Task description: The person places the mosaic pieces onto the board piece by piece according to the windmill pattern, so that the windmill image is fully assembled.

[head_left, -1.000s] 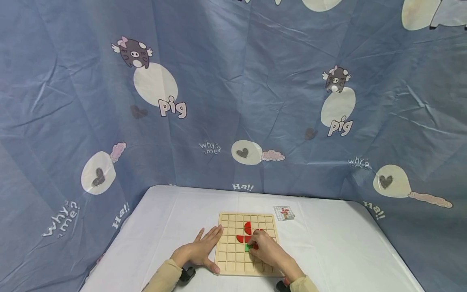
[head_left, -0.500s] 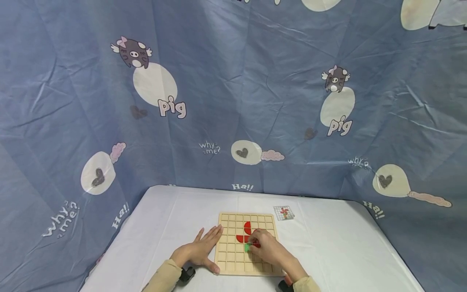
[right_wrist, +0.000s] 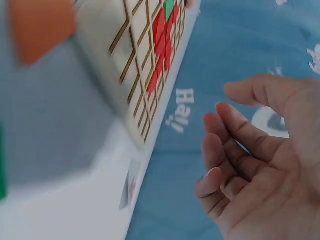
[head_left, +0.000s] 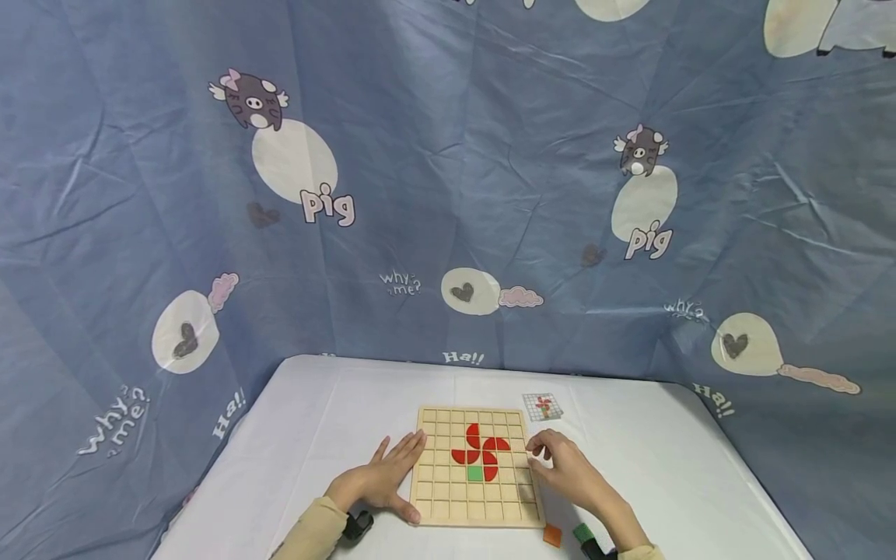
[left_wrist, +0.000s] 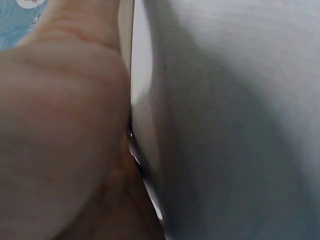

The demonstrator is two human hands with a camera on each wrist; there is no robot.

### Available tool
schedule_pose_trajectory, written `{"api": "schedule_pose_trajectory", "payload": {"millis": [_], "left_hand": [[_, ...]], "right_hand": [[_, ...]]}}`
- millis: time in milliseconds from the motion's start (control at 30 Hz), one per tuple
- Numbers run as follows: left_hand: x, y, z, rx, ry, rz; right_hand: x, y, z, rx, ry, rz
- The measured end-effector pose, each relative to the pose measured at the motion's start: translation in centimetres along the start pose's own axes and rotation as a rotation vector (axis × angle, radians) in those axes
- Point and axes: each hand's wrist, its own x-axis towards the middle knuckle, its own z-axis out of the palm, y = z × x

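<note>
A wooden grid board (head_left: 448,507) lies on the white table. Several red quarter-round pieces form a pinwheel in it, one of them a red piece (head_left: 495,444) at the right; a green square (head_left: 474,473) sits in a cell just below. My left hand (head_left: 383,478) rests with fingers spread against the board's left edge; in the left wrist view that hand (left_wrist: 65,110) fills the left side. My right hand (head_left: 570,470) hovers by the board's right edge. Seen from the right wrist, this hand (right_wrist: 265,160) has loosely bent fingers and holds nothing.
An orange piece (head_left: 552,535) lies near the board's lower right corner, and a green piece (head_left: 583,533) beside the right wrist. Behind the board at right is a small pattern card (head_left: 542,407). Blue printed cloth (head_left: 420,194) hangs around the table.
My right hand has left the green square and moved right, off the board, uncovering the red pieces, the green square and the loose orange and green pieces. The left hand stays put.
</note>
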Motion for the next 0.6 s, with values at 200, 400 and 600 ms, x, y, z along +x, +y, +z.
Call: {"api": "schedule_pose_trajectory", "payload": {"millis": [200,400,600], "left_hand": [[0.1,-0.2,0.1,0.007,0.005,0.001],[0.1,-0.2,0.1,0.000,0.009,0.000],[0.1,-0.2,0.2,-0.003,0.012,0.001]], "right_hand": [[-2.2,1.5,-1.2,-0.009,-0.013,0.070],[-4.0,2.1,-2.0,-0.010,-0.057,0.129],[-5.5,2.8,-2.7,0.023,-0.196,0.173]]}}
